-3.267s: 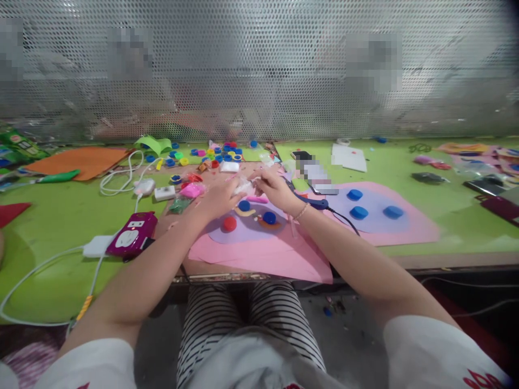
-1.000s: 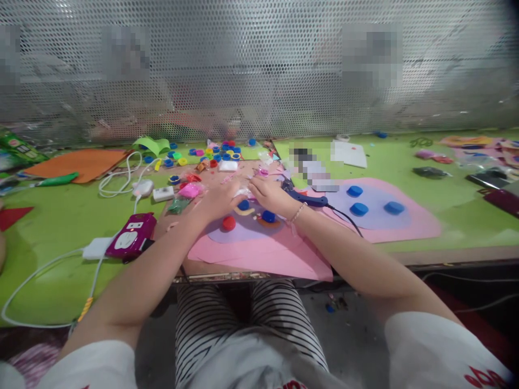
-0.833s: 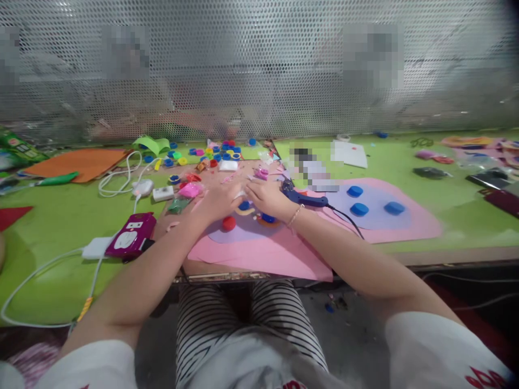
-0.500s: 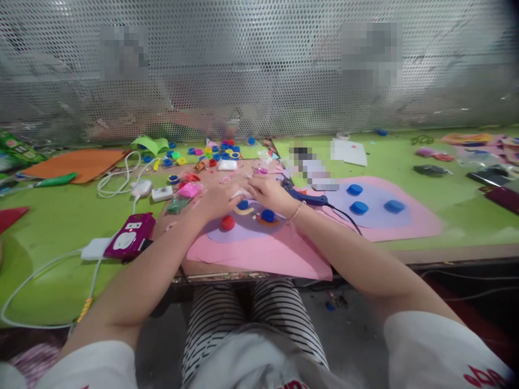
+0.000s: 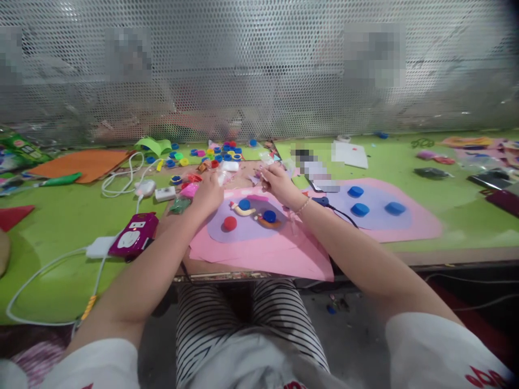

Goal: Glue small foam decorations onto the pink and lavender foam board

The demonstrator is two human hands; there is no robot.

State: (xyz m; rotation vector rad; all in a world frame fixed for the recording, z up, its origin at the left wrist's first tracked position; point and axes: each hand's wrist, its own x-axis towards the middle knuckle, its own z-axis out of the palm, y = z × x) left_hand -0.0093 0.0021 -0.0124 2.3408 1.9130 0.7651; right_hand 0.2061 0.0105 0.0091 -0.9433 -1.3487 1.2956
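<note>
A pink sheet (image 5: 259, 258) with a lavender shape (image 5: 222, 233) on it lies in front of me. On the lavender stand two blue caps (image 5: 270, 216) and a red cap (image 5: 230, 223). Beside them are a curved cream piece (image 5: 243, 212), an orange-brown piece (image 5: 275, 223) and a pink strip (image 5: 258, 198). At the sheet's far left edge my left hand (image 5: 210, 192) is closed, with a whitish, see-through scrap at its fingertips. My right hand (image 5: 279, 185) is pinched above the far right edge; whatever lies between its fingers is too small to name.
Several coloured caps (image 5: 227, 154) are scattered behind the hands. A phone (image 5: 318, 175) and a dark blue tool handle (image 5: 320, 201) with a cord lie right. Another pink sheet (image 5: 421, 224) bears blue caps. At left are a magenta power block (image 5: 133, 235), cables and orange sheet (image 5: 81, 165).
My hands were close together over the far part of the sheet. They have drawn apart, left hand leftward and right hand slightly up and right, uncovering the pink strip.
</note>
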